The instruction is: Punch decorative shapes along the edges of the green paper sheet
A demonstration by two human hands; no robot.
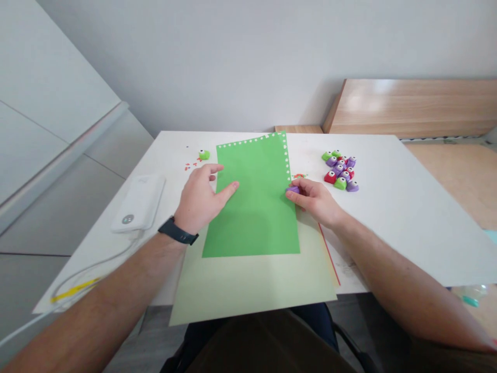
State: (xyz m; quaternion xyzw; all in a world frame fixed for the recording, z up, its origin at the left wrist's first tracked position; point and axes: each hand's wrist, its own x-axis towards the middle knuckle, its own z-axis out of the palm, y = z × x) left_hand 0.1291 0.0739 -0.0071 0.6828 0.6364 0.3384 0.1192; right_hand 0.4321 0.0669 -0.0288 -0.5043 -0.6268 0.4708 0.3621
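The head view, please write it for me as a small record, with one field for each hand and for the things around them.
Left hand: the left hand is open at the sheet's left edge, thumb over the paper; contact unclear
Right hand: the right hand holds a purple punch at the sheet's right edge
Sheet: green sheet, small cut-outs along the far edge and upper right edge
Beneath: larger pale sheet
Right side: cluster of coloured punches
Left side: lime-green punch, red bits, white device

White table (404, 228) beneath white device (142, 199), layered paper (250, 282), red scraps (188, 166), lone green figure (204, 155) and clustered multicoloured figures (340, 173).
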